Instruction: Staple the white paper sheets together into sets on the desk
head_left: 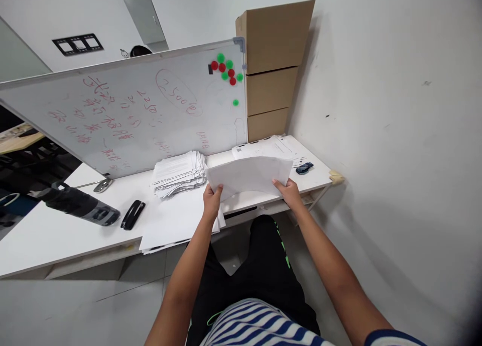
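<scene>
Between my two hands a white paper (250, 176) is held up above the desk's front edge, bowed upward in the middle. My left hand (212, 200) pinches its left end, thumb on the near face. At the right end my right hand (288, 191) grips it the same way. Whether it is one sheet or a few, I cannot tell. To the left sits a thick, uneven stack of papers (179, 173). Below that, flat white sheets (173, 223) overhang the desk edge. Behind the held paper lie more printed papers (273, 146).
A black stapler (133, 215) and a dark bottle (81, 205) lie on the left of the white desk (33, 245). A small dark object (304, 168) is at right. Behind stand a whiteboard (128, 115) with magnets and stacked cardboard boxes (273, 90). A wall (395, 135) borders the right.
</scene>
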{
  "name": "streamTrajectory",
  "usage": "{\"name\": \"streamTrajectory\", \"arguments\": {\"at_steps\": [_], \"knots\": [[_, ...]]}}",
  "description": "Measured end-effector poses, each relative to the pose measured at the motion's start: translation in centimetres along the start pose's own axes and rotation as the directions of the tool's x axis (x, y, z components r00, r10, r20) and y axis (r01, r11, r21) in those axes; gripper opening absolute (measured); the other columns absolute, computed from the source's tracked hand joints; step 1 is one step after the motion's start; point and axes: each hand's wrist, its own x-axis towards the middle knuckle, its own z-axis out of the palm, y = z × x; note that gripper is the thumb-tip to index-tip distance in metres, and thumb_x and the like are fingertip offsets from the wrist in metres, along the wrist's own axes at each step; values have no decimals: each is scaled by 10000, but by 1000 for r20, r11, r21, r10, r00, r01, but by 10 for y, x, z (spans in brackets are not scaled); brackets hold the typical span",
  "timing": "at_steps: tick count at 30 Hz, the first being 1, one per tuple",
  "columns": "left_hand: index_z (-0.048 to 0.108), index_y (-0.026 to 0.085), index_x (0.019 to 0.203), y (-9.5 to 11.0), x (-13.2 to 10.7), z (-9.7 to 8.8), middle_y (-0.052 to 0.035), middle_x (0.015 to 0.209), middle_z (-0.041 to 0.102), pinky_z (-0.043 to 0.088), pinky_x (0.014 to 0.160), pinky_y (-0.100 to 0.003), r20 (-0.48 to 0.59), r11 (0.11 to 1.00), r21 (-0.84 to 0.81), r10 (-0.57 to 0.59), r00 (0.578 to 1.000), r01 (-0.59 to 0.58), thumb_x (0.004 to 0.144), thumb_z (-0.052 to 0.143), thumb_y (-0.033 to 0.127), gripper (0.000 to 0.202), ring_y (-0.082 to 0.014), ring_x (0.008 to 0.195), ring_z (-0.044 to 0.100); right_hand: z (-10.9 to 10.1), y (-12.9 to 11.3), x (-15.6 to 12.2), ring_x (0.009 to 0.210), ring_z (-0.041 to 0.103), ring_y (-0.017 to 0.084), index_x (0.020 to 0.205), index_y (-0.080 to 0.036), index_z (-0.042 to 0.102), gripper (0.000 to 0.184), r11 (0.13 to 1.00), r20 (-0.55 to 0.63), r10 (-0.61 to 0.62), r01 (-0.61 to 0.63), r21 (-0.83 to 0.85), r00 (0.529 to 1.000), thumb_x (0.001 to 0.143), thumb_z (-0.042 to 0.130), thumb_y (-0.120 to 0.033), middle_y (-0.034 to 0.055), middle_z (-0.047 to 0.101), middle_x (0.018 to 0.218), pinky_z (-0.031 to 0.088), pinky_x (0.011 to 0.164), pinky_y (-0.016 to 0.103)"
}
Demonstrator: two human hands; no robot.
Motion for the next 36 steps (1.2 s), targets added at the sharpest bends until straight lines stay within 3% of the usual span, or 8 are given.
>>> {"name": "streamTrajectory", "arguments": {"at_steps": [5,9,14,18,23,36], "knots": [[650,170,1063,18,-2,-2,-92,1049,719,521,796,-326,-10,1000,19,-21,1000,21,733,759,456,450,-205,901,665,-6,-10,-2,1068,688,310,1061,-128,719,480,997,65,-1,6,-76,998,756,688,-497,134,753,1104,540,909,417],[650,174,1105,46,-14,-22,-102,1084,726,534,767,-326,43,998,32,-59,997,58,693,795,440,511,-217,891,683,-21,-38,-14,1024,705,303,1076,-144,729,438,989,145,-4,26,-149,989,765,713,-452,119,760,1091,565,867,400],[663,151,1096,68,-43,-61,-116,1039,746,559,738,-358,143,961,43,-277,950,274,613,857,416,584,-240,825,707,-34,-53,-47,847,742,281,975,-154,745,399,969,323,227,-246,18,919,702,806,-439,110,782,976,612,707,359],[667,157,1081,65,-61,-77,-123,1027,750,564,757,-376,133,938,35,-346,929,344,598,870,397,576,-263,858,718,-28,-42,-67,806,746,282,901,-175,750,363,930,366,297,-355,100,882,660,851,-426,94,788,895,621,693,367],[659,153,1064,56,-66,-83,-130,1047,747,567,766,-369,79,939,21,-343,936,343,600,868,385,559,-254,867,719,-18,-34,-72,816,748,287,898,-177,753,364,925,376,303,-365,103,876,657,855,-429,85,788,864,622,704,376],[653,167,1102,44,-67,-94,-124,1121,731,576,769,-350,74,930,24,-368,927,367,650,851,370,533,-242,894,718,-15,-27,-74,802,746,273,940,-169,759,400,915,404,330,-394,87,853,664,854,-441,87,788,899,616,695,363]]}}
